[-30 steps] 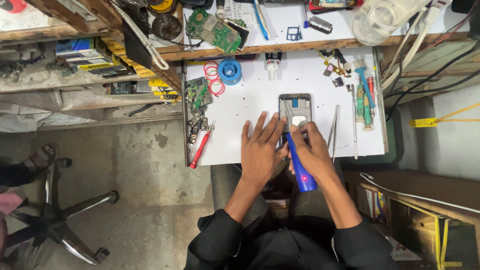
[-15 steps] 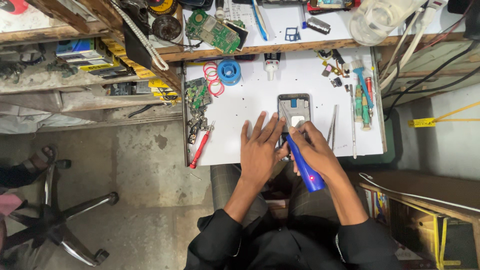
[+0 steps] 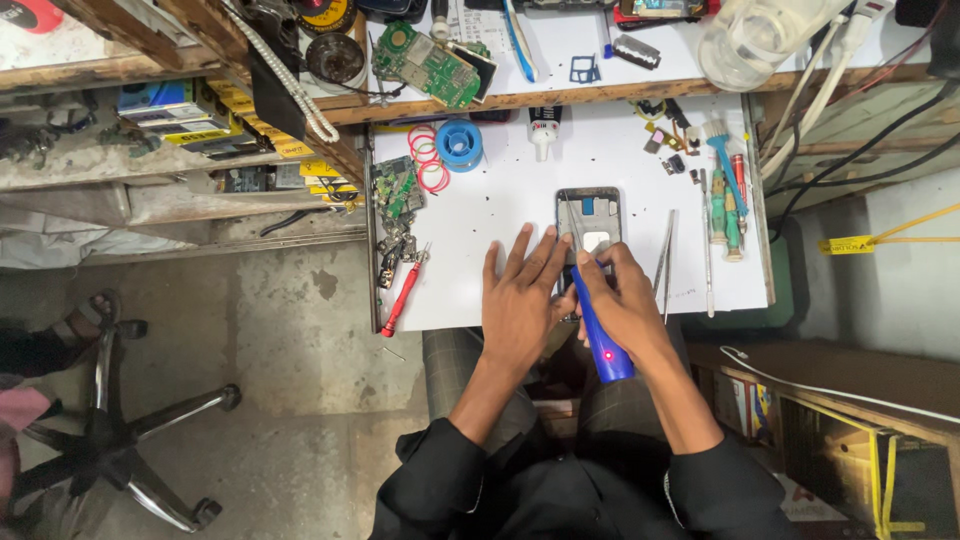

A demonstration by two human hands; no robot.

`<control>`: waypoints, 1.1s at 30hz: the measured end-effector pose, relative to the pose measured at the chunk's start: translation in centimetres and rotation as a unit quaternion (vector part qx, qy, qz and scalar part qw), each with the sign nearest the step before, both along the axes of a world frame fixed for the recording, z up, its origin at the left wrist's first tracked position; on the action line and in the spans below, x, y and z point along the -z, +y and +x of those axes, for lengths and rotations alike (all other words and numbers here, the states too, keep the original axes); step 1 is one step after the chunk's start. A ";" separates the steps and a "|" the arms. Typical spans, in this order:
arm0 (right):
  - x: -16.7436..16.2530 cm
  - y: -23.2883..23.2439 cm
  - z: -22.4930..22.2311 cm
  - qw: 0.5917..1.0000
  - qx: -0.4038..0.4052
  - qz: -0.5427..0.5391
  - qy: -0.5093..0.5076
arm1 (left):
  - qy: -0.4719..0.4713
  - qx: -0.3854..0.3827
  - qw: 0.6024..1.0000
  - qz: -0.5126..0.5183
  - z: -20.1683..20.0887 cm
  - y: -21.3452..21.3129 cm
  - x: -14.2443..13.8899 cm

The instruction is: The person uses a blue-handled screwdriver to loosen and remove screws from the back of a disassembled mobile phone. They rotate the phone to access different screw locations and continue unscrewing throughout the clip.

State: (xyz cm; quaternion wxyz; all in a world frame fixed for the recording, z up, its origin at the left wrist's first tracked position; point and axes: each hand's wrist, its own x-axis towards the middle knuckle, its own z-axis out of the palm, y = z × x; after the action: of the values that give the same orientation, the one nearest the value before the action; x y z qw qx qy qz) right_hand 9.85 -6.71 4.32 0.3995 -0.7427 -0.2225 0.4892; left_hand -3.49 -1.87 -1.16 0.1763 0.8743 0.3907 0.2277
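An opened phone [image 3: 589,226] lies flat on the white worktop [image 3: 500,205], its inner frame facing up. My left hand [image 3: 523,296] rests flat on the worktop with fingers spread, the fingertips touching the phone's left edge. My right hand [image 3: 626,302] grips a blue electric screwdriver [image 3: 598,338] with a small red light on its handle. The screwdriver's tip points at the lower part of the phone.
Metal tweezers [image 3: 665,262] lie right of the phone, more hand tools [image 3: 722,195] beyond them. A red screwdriver [image 3: 397,293], circuit boards [image 3: 393,195], a blue tape roll [image 3: 460,146] and red rings [image 3: 427,160] sit left. Cluttered shelf behind; swivel chair base [image 3: 120,440] on the floor.
My right hand and the blue screwdriver have shifted slightly, the handle tilting a little. My left hand stays on the worktop beside the phone.
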 end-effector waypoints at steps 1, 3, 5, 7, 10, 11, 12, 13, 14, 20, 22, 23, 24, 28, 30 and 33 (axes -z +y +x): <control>0.0 0.0 0.0 1.000 -0.003 0.000 0.001 | 0.001 -0.001 1.000 0.001 0.0 0.0 0.0; 0.1 0.0 0.1 1.000 -0.008 0.001 0.003 | -0.001 0.000 1.000 0.000 0.0 0.1 0.0; 0.1 0.0 0.2 1.000 -0.015 0.012 0.002 | -0.004 0.003 1.000 -0.007 -0.1 0.1 -0.1; 0.1 0.0 0.3 1.000 -0.022 0.020 -0.002 | -0.001 0.004 1.000 -0.011 0.0 0.2 -0.1; 0.0 0.0 0.3 1.000 -0.017 0.013 -0.005 | -0.004 0.005 1.000 -0.007 -0.1 0.1 -0.1; 0.0 0.0 0.1 1.000 -0.008 0.004 -0.005 | -0.007 0.005 1.000 -0.003 -0.2 0.1 -0.1; 0.1 0.0 0.1 1.000 0.001 -0.006 -0.005 | -0.006 0.005 1.000 -0.003 -0.2 0.1 -0.1; 0.1 0.0 0.0 1.000 0.002 -0.003 -0.004 | -0.005 0.005 1.000 -0.003 -0.2 0.1 -0.1; 0.1 0.0 0.0 1.000 0.005 0.001 -0.004 | -0.005 0.005 1.000 -0.003 -0.2 0.1 0.0; 0.2 0.1 0.3 0.999 -0.021 0.030 0.006 | -0.003 0.006 1.000 -0.002 -0.2 0.1 0.0; 0.2 0.2 0.3 0.999 -0.013 0.028 0.009 | -0.004 0.005 1.000 -0.004 -0.3 0.1 0.0; 0.2 0.2 0.2 1.000 0.000 0.022 0.006 | -0.006 0.006 1.000 -0.006 -0.2 0.1 0.0; 0.2 0.1 0.2 1.000 0.011 0.017 0.004 | 0.000 0.005 1.000 -0.010 -0.1 0.1 0.0; -0.1 0.0 0.4 0.999 -0.025 0.029 0.019 | 0.005 0.005 1.000 -0.015 -0.2 0.0 -0.1; -0.2 0.1 0.4 0.999 -0.028 0.026 0.029 | -0.003 0.005 1.000 -0.014 -0.1 0.2 -0.1; -0.2 0.1 0.2 0.999 -0.014 0.018 0.023 | -0.005 0.008 1.000 -0.013 -0.2 0.2 -0.1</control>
State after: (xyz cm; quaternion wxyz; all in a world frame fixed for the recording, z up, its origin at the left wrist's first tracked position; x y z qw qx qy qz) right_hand 10.08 -6.65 4.56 0.4104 -0.7208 -0.2324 0.5079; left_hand -3.69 -1.69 -1.04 0.1921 0.8739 0.3854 0.2256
